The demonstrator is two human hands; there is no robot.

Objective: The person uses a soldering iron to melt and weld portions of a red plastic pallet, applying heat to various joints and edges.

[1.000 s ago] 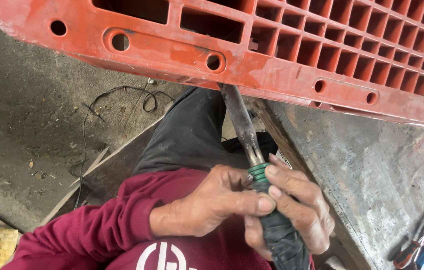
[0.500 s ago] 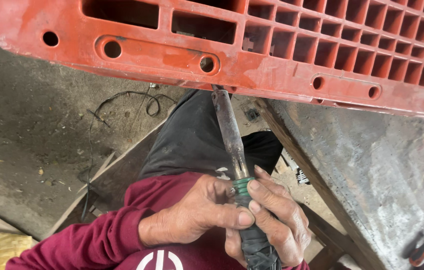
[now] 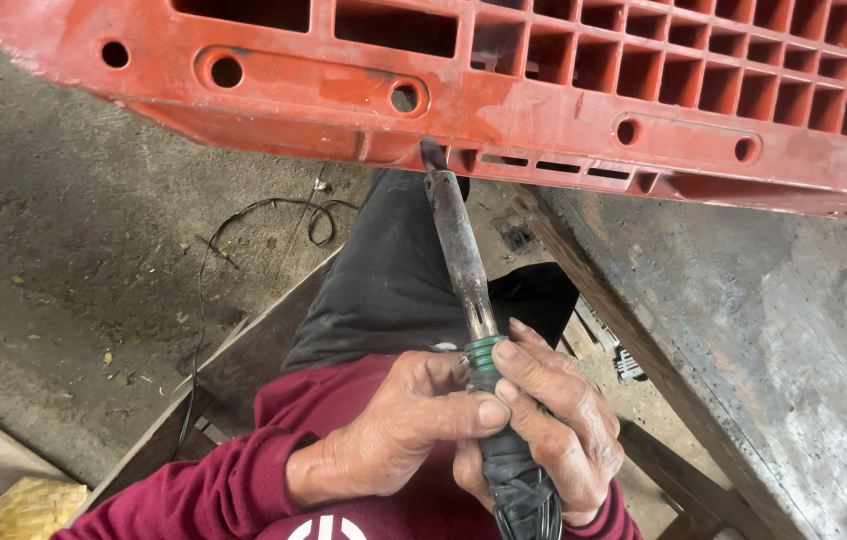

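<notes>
Nearest, at the bottom edge: maroon sleeve (image 3: 193,490) running in from the lower left, ending at the left hand (image 3: 393,435). Left fingers folded inward, thumb (image 3: 463,412) pressed flat across the iron (image 3: 458,240) just below its green collar (image 3: 484,352). Right hand (image 3: 553,440) wrapped round the black handle (image 3: 515,480) from the other side, fingers (image 3: 533,375) clamped over it, index fingertip touching the collar. Both hands meeting on the same grip, fingers overlapping; handle hidden for most of its length, only the taped lower end showing beneath the right palm.

Above the fingers: rusty metal shaft of the iron rising free of both hands, tilted slightly leftward, well clear of any fingertip along its upper part. Behind it, dark trousers (image 3: 383,270) over a knee.

Further up: tip of the iron touching the lower edge of the red pallet (image 3: 563,110), at a small notch between two round holes. Pallet spanning the whole top of the view, ribbed with square cells, paint scuffed.

To the right, below the pallet: grey, stained desk (image 3: 743,320), its edge running diagonally down.

To the left, on the concrete floor (image 3: 63,250): thin black wire (image 3: 273,215) looping loosely, a wooden frame (image 3: 233,360) beside the leg, and a woven yellow mat (image 3: 23,510) in the lower left corner.
</notes>
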